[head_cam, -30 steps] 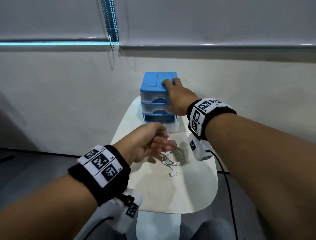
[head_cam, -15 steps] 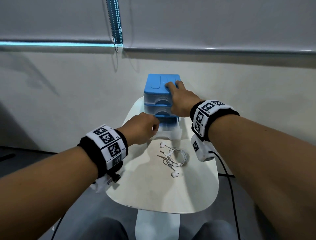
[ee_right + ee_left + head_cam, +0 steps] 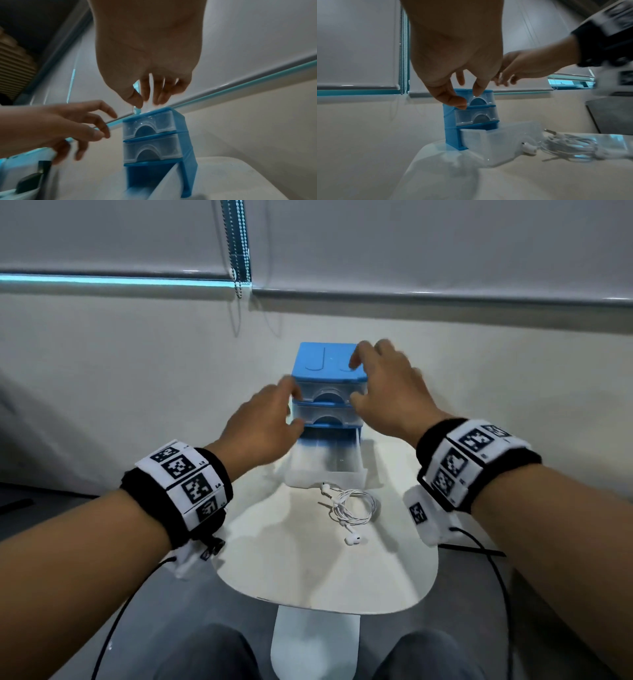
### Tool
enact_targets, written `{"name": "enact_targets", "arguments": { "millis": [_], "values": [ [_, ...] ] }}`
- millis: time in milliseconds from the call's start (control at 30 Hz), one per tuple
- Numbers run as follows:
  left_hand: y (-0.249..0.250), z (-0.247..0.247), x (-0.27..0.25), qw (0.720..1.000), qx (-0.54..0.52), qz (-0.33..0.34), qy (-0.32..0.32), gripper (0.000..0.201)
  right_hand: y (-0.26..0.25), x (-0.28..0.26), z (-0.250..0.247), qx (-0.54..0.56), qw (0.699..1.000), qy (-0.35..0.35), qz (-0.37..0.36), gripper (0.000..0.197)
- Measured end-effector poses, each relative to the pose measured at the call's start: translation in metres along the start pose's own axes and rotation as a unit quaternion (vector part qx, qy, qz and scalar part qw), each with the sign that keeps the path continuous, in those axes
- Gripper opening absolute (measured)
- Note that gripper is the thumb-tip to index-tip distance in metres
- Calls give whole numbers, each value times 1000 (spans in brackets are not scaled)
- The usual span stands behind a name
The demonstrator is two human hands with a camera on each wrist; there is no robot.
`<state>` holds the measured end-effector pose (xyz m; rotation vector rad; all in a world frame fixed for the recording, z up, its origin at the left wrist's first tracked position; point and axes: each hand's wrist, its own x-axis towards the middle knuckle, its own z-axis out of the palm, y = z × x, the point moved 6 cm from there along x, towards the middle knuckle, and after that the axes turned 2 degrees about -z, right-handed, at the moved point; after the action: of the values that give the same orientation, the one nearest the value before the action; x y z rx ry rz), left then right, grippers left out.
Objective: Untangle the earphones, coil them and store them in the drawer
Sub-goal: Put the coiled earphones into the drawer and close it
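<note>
Two hands are hovering by the blue drawer unit (image 3: 328, 392) at the upper centre of the head view, and neither is holding anything. The left hand (image 3: 263, 426) is sitting at the unit's left side with fingers loosely curled and spread, its fingertips (image 3: 476, 89) lying over the top drawer front in the left wrist view; whether they are touching it I cannot tell. The right hand (image 3: 387, 392) is hanging over the unit's top right corner, blurred, fingers relaxed and pointing down, apart from the lid in the right wrist view. The bottom drawer (image 3: 327, 463) is standing pulled out toward the viewer, while the two drawers above it are sitting shut. The earphones (image 3: 351, 508) are lying coiled on the white tabletop (image 3: 308, 570) just in front of the drawer, at the centre of the frame, with one bud (image 3: 352, 540) trailing toward the lower edge and the plug end lying near the drawer front.
</note>
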<state>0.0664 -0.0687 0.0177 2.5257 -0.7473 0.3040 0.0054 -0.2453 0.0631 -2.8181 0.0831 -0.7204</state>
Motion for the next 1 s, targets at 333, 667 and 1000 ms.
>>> {"name": "enact_targets", "arguments": {
  "millis": [333, 667, 1000],
  "values": [
    [-6, 30, 12, 986, -79, -46, -138, 116, 1, -81, 60, -88, 911, -400, 48, 30],
    [-8, 32, 8, 983, -100, -31, -154, 124, -26, -66, 37, -91, 930, -353, -51, 14],
    [-14, 39, 12, 976, -120, -63, -170, 96, -53, 8, -49, -18, 993, -81, -83, 21]
  ]
}}
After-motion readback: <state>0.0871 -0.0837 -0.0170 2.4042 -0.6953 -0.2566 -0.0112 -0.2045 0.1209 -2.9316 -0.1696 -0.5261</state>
